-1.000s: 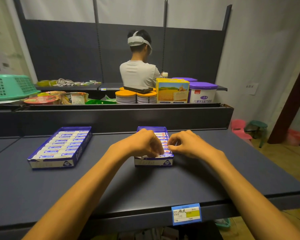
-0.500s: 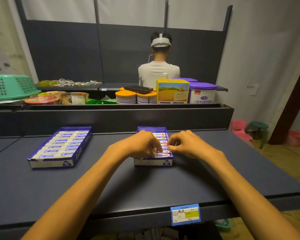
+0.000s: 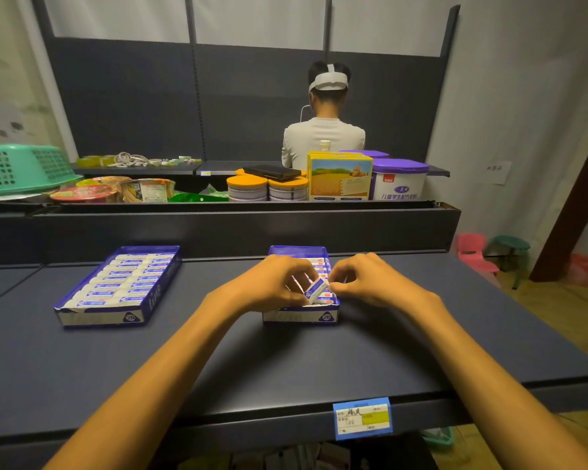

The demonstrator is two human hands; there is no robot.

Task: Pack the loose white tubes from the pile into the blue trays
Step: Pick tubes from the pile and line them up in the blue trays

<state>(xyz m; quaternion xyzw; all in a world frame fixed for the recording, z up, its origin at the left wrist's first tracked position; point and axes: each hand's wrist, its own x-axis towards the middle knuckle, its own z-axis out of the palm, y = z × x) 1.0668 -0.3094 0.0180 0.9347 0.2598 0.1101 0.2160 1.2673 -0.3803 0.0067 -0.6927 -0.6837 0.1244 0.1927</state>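
Two blue trays stand on the dark shelf. The left tray is filled with rows of white tubes. Over the near end of the middle tray, both my hands hold one white tube with a blue label, tilted up out of the rows. My left hand grips its left end with curled fingers, and my right hand pinches its right end. More packed tubes show behind my hands. No loose pile is in view.
A raised dark ledge runs behind the trays. Beyond it stand tins with orange lids, a yellow box, a purple-lidded tub and a green basket. A person stands with their back turned. A price tag hangs on the front edge.
My hands have lifted one tube up at an angle from the near rows of the middle tray. The person behind has shifted to the right.
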